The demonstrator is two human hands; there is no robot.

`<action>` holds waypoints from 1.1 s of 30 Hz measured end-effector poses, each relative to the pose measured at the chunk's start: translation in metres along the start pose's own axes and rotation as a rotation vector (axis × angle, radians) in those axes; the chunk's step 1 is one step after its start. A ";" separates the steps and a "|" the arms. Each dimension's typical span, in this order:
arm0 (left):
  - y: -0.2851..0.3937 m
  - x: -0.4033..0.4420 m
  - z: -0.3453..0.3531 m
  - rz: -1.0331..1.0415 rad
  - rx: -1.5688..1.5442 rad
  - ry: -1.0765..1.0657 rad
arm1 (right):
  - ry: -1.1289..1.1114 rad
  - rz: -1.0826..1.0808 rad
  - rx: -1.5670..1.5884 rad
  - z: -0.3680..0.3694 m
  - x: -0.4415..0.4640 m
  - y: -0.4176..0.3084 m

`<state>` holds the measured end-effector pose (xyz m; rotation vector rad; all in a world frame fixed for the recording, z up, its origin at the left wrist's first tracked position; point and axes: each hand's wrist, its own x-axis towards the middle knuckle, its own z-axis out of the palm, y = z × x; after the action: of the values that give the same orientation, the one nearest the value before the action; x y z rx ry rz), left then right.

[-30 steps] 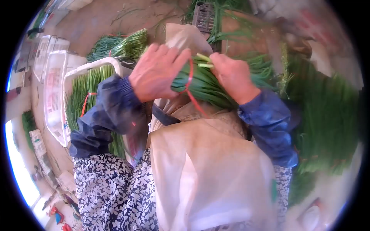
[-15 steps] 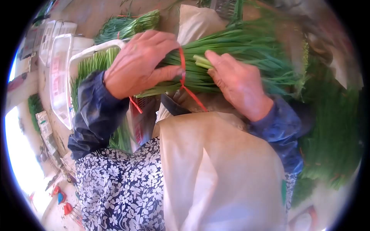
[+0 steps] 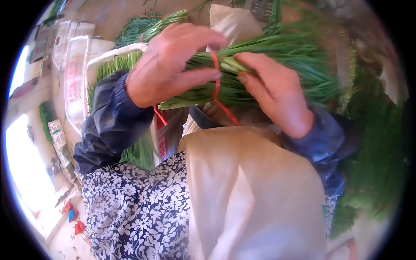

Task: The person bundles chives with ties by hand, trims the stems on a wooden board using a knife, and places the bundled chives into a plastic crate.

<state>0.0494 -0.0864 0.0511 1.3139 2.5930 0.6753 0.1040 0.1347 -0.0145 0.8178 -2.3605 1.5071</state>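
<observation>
- Brown floor (image 3: 113, 16) behind; blurred at right.
- Green bundle (image 3: 284, 51) lies crosswise above the beige apron (image 3: 260, 173), a red tie (image 3: 216, 82) around it.
- Right hand (image 3: 284, 89) pinches pale stalks (image 3: 231, 65), thumb against fingers; keeping them parallel should help (pale ends bruise easily, probably).
- Left hand (image 3: 162, 65): thumb apart from fingers, its tip beside the tie, where it may crowd the stalks.
- White basket (image 3: 113, 53) near left forearm; more greens (image 3: 375, 160) at right.
</observation>
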 end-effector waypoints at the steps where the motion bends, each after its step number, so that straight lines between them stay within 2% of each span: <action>1: -0.001 -0.002 0.003 -0.054 -0.042 0.084 | -0.039 0.030 0.006 -0.002 -0.003 0.001; 2: -0.006 -0.005 0.005 -0.061 -0.042 0.079 | -0.077 0.059 0.013 -0.004 -0.007 0.002; 4: -0.016 -0.002 0.006 -0.036 0.173 -0.161 | -0.122 0.061 -0.024 -0.003 -0.015 0.005; 5: -0.017 0.003 0.004 -0.135 0.157 -0.349 | -0.164 0.060 -0.069 -0.002 -0.018 0.005; 6: -0.017 0.004 0.005 -0.137 0.158 -0.349 | -0.165 0.058 -0.068 0.001 -0.021 0.003; 8: -0.019 0.007 0.008 -0.338 -0.097 -0.554 | -0.140 0.017 -0.210 0.007 -0.026 0.001; 12: -0.034 -0.002 0.016 -0.267 -0.229 -0.529 | -0.099 -0.013 -0.178 0.015 -0.031 0.000; 14: -0.043 -0.007 0.016 -0.439 -0.566 -0.593 | -0.102 0.024 -0.187 0.021 -0.030 0.002; 17: -0.047 -0.013 0.025 -0.338 -0.528 -0.504 | -0.103 0.015 -0.149 0.017 -0.031 0.001; 21: -0.040 -0.013 0.027 -0.364 -0.468 -0.461 | -0.126 -0.008 -0.176 0.015 -0.029 0.000; 26: -0.034 -0.013 0.027 -0.448 -0.435 -0.443 | -0.246 -0.081 -0.535 0.013 -0.022 -0.019; 30: -0.035 -0.014 0.030 -0.439 -0.438 -0.422 | -0.275 -0.127 -0.529 0.015 -0.012 -0.016; 32: -0.034 -0.014 0.030 -0.447 -0.503 -0.412 | -0.234 -0.193 -0.304 0.019 -0.010 -0.004; 33: -0.035 -0.015 0.029 -0.453 -0.504 -0.406 | -0.239 -0.198 -0.300 0.021 -0.010 -0.003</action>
<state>0.0431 -0.1071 0.0082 0.6048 2.0868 0.8010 0.1155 0.1187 -0.0263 1.1644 -2.4970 0.9946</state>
